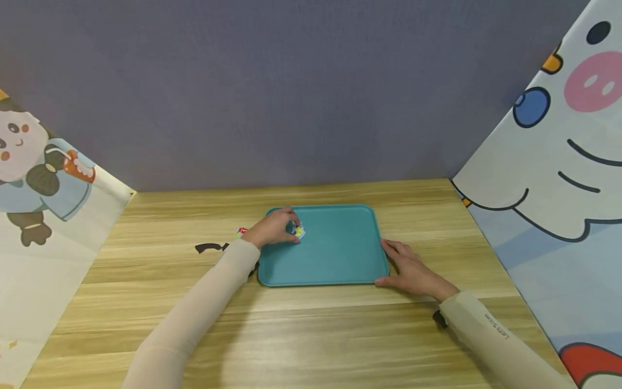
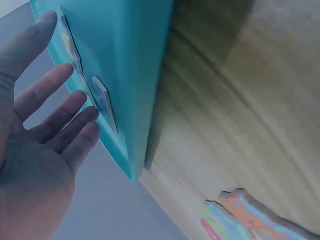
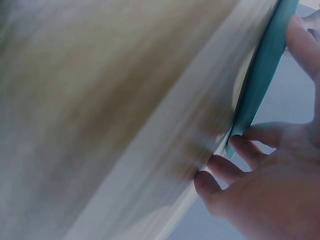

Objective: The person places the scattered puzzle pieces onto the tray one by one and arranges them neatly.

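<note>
A teal tray (image 1: 335, 248) lies on the wooden table. Over its left part is my left hand (image 1: 274, 228), thumb and fingers apart around small colourful flat pieces (image 1: 299, 232). In the left wrist view, flat pieces (image 2: 105, 102) lie on the tray floor near the fingertips; whether the fingers touch them I cannot tell. My right hand (image 1: 413, 273) rests against the tray's right edge, its thumb near the front corner. The right wrist view has the fingers (image 3: 245, 150) spread along the tray's side (image 3: 265, 65), loosely bent.
Other colourful flat pieces (image 2: 255, 215) lie on the table left of the tray, mostly hidden by the left arm in the head view. A dark curved strip (image 1: 209, 247) shows beside the left sleeve. A grey panel (image 1: 291, 97) stands behind the table, with cartoon-printed walls at both sides.
</note>
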`<action>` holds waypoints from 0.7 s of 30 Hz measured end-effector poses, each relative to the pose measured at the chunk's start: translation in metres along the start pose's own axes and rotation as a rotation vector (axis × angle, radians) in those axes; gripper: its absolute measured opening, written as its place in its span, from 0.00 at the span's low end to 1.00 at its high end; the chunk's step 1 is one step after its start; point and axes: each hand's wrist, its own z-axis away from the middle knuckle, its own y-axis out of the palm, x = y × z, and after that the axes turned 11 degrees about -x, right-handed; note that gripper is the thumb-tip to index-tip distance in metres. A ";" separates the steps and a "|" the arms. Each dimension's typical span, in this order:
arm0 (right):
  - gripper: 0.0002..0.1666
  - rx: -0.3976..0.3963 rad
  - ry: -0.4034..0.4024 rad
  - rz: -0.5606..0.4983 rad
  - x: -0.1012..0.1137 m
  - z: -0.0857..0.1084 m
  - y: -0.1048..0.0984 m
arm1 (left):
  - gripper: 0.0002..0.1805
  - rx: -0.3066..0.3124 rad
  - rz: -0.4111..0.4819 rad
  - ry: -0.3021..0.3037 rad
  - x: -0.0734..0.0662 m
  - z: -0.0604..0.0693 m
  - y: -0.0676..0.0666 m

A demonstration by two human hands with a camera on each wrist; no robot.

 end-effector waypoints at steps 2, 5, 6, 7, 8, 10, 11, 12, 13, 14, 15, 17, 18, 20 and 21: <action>0.62 0.001 0.001 0.003 0.000 0.000 0.000 | 0.23 -0.010 0.005 0.001 0.001 0.002 -0.001; 0.62 0.002 0.002 0.006 -0.001 -0.001 0.001 | 0.23 -0.042 0.022 0.009 0.002 0.006 -0.004; 0.62 0.001 0.001 0.004 -0.001 -0.001 0.001 | 0.22 -0.052 0.032 0.009 0.002 0.008 -0.006; 0.62 -0.001 -0.001 0.003 -0.002 0.000 0.001 | 0.22 -0.061 0.041 0.007 0.003 0.011 -0.009; 0.62 -0.002 -0.002 0.003 -0.002 0.000 0.001 | 0.22 -0.071 0.052 0.006 0.003 0.013 -0.012; 0.62 -0.005 -0.005 0.003 -0.002 0.000 0.000 | 0.22 -0.092 0.073 0.001 0.004 0.019 -0.018; 0.62 -0.006 -0.006 0.004 -0.002 0.000 0.000 | 0.23 -0.102 0.078 -0.003 0.005 0.022 -0.021; 0.62 -0.006 -0.006 0.004 -0.002 0.000 0.000 | 0.22 -0.111 0.081 -0.008 0.006 0.024 -0.023; 0.62 -0.006 -0.005 0.005 -0.002 0.000 0.000 | 0.22 -0.127 0.080 -0.004 0.007 0.027 -0.025; 0.62 -0.005 -0.004 0.005 -0.002 0.000 0.000 | 0.22 -0.144 0.076 0.002 0.009 0.029 -0.027; 0.62 -0.005 -0.003 0.004 -0.001 0.000 0.000 | 0.22 -0.161 0.071 0.007 0.011 0.032 -0.029; 0.61 -0.005 -0.005 0.002 -0.001 0.000 0.000 | 0.21 -0.192 0.068 0.016 0.014 0.037 -0.032; 0.61 -0.005 -0.006 0.001 -0.001 0.000 0.000 | 0.21 -0.206 0.062 0.021 0.016 0.040 -0.033; 0.61 -0.007 -0.012 0.003 -0.002 0.000 0.000 | 0.20 -0.221 0.063 0.019 0.020 0.045 -0.035; 0.61 -0.009 -0.015 0.006 -0.002 0.000 0.000 | 0.21 -0.223 0.062 0.016 0.021 0.048 -0.036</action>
